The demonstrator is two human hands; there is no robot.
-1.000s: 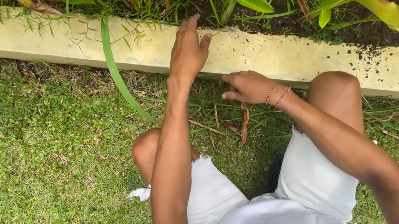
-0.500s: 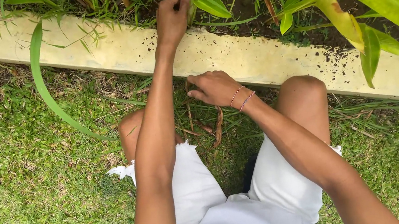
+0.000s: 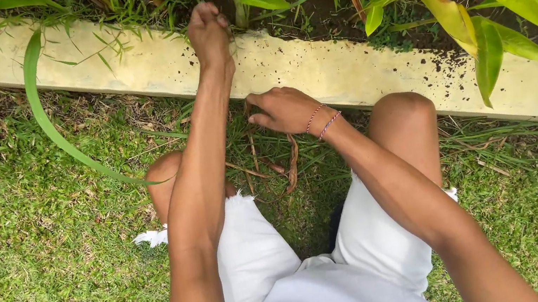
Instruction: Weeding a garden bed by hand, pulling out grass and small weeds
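left hand (image 3: 208,32) – closed, seemingly pinching a green plant stem (image 3: 239,15) past the pale yellow concrete kerb (image 3: 342,72) | right hand (image 3: 285,109) – curled round thin brown dried stalks (image 3: 291,165) above grass

A single head-worn view looks steeply down from close above a crouching person, facing forward over the knees. The concrete curb (image 3: 356,70) crosses the upper frame; grass (image 3: 26,237) fills the lower left.
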